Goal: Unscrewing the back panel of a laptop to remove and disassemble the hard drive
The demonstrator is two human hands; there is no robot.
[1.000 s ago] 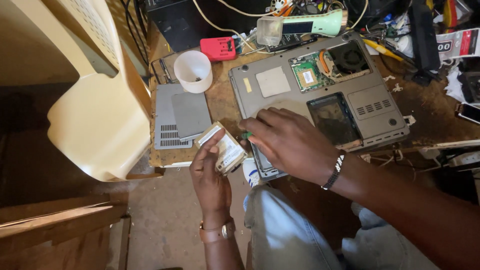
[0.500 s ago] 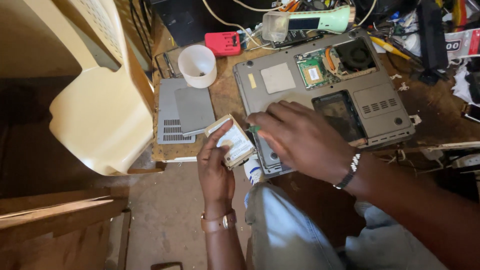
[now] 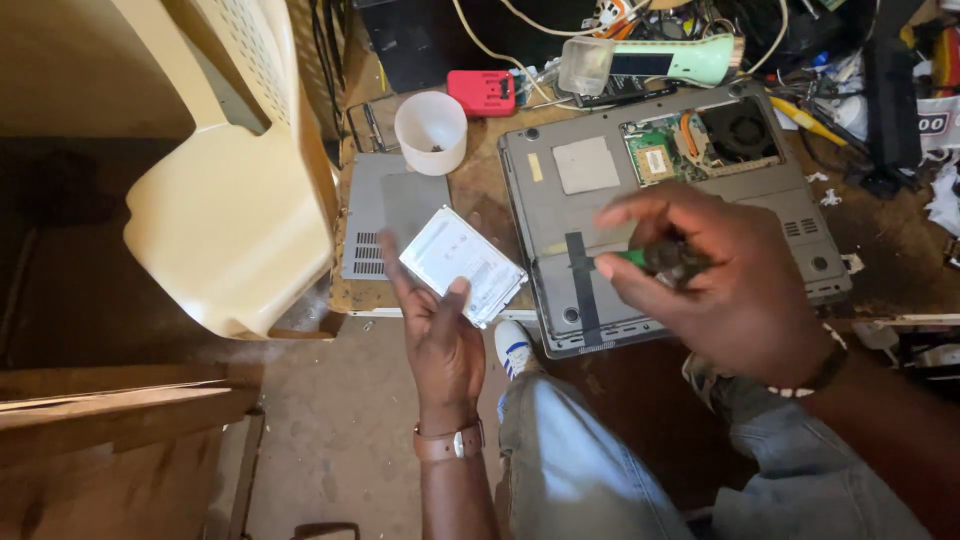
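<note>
Hands over an opened laptop [image 3: 680, 200] on the bench [image 3: 480, 190].
Left hand [image 3: 440, 330] clamps a silver drive [image 3: 462, 265] beside it; right hand [image 3: 715, 275] closes on a blurred, perhaps green-handled screwdriver [image 3: 650, 257].

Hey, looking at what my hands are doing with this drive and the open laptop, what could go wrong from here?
The hard drive rests on the left hand past the workbench edge, pinned mainly by the thumb; it could slip to the floor. The right hand holds a screwdriver over the upturned laptop, near its uncovered circuit board and fan; a slip might scratch them.
</note>
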